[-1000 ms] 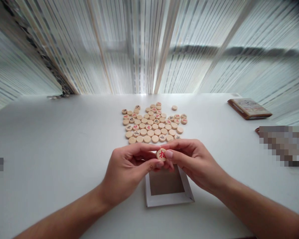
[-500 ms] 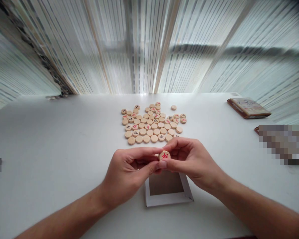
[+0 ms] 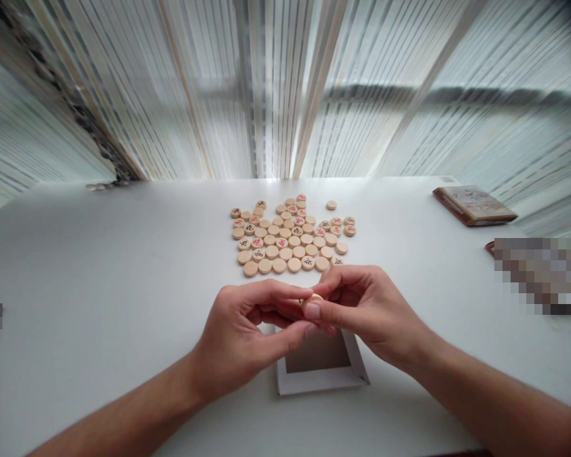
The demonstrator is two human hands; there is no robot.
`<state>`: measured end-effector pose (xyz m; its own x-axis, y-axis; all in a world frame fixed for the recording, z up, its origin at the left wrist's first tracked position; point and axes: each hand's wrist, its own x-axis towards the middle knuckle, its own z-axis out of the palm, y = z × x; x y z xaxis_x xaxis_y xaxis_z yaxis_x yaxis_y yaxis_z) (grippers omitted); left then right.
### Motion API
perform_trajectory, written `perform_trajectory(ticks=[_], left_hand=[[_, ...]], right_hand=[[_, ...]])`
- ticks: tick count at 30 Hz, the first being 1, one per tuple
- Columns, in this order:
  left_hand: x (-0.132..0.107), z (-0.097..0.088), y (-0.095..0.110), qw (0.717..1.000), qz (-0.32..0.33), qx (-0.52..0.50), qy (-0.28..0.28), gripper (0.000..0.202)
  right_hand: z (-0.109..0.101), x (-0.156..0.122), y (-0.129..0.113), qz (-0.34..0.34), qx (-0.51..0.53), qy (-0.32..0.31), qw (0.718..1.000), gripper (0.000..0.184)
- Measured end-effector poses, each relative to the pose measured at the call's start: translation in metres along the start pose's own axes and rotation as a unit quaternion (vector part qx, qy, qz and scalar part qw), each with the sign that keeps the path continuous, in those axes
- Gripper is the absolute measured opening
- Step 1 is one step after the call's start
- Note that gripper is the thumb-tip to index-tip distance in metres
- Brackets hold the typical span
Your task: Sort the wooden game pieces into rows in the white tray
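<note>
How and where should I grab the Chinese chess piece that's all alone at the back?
I'd pinch that Chinese chess piece by its round rim, coming from above, thumb and finger on opposite sides: it lies flat on the white table, apart from the other pieces.

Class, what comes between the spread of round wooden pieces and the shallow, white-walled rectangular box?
In the head view, the left hand and right hand come between, meeting around another round wooden piece above the white tabletop.
</note>
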<state>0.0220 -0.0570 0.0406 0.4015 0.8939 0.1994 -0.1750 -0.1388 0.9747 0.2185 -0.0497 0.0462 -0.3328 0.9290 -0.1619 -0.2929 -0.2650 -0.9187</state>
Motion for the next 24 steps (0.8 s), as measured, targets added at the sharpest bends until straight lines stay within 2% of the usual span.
perform_trajectory(ticks=[9,15,20,24], left_hand=[[0.0013,0.0008,-0.0018,0.998,-0.021,-0.023,0.059,0.021],[0.0035,-0.0038,-0.0038,0.994,-0.001,0.02,0.107,0.019],[0.0021,-0.0058,-0.0049,0.988,0.035,0.087,0.123,0.014],[0.0005,-0.005,-0.003,0.98,0.083,0.132,0.121,0.018]], right_hand=[[-0.0027,-0.0003,0.0019,-0.083,-0.075,-0.013,0.994,0.017],[-0.0015,-0.0003,0.0032,-0.138,-0.081,-0.003,0.987,0.019],[-0.0015,0.0001,0.0041,-0.127,-0.081,0.022,0.988,0.026],[-0.0011,-0.0004,0.0031,-0.102,-0.094,0.025,0.99,0.029]])
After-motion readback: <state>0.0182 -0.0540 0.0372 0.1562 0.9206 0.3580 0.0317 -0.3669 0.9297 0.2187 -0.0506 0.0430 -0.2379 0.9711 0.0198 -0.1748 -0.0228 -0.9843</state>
